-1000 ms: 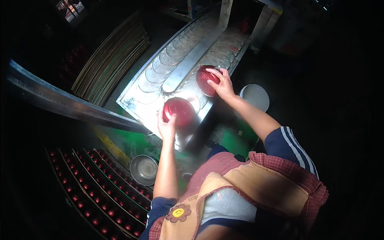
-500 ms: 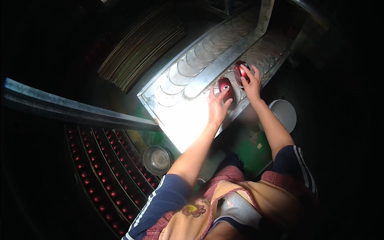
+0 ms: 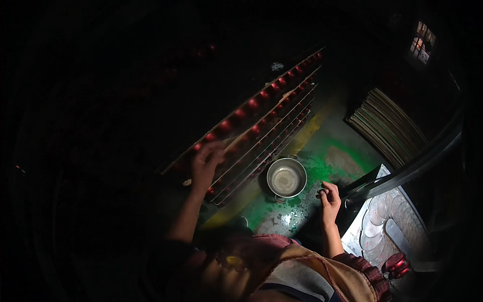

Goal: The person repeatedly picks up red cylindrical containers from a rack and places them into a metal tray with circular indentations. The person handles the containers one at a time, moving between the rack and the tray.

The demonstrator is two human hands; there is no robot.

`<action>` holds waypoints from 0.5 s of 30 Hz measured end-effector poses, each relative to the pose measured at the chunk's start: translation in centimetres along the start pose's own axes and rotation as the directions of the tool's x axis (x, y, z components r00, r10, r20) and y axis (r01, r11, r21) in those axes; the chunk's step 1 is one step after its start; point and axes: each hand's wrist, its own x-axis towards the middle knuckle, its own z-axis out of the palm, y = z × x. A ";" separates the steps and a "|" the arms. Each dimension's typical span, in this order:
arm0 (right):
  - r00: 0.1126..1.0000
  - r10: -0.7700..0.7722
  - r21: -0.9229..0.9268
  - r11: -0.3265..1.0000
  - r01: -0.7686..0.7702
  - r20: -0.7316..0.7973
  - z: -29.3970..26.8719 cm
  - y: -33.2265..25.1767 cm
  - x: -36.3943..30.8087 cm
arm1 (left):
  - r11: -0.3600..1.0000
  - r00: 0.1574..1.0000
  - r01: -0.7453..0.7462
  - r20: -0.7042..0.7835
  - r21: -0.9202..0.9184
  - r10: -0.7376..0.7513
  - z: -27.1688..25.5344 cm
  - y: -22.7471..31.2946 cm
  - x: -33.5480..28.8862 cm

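My left hand [image 3: 205,163] reaches over the near end of a rack [image 3: 234,141] that carries rows of shiny red rounded pieces [image 3: 225,125]. It looks dim and slightly smeared, with fingers spread and bent; no held thing shows in it. Off to the right, my right hand [image 3: 330,201] hovers between a metal pot [image 3: 287,178] and a lit metal table [image 3: 358,232]. Its fingers are loosely curled and apart, with nothing visible in them. Glossy dark-red rounded pieces [image 3: 397,265] lie at the table's near end, beside my right sleeve.
The two-handled pot stands on the wet green floor [image 3: 347,158]. Farther right lies a stack of thin slats [image 3: 387,126]. A dark metal bar [image 3: 407,173] crosses above the table's far end. Deep shadow covers the left side.
My view has swung left, toward the rack. Both hands have come off the red pieces on the metal table; the left has moved out over the rack, the right toward the pot.
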 end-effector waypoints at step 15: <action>0.686 -0.346 -0.360 0.654 0.665 0.640 47.8 -6.4 42.8 | 0.240 0.864 -0.067 -0.064 0.968 0.500 -34.6 -5.4 34.7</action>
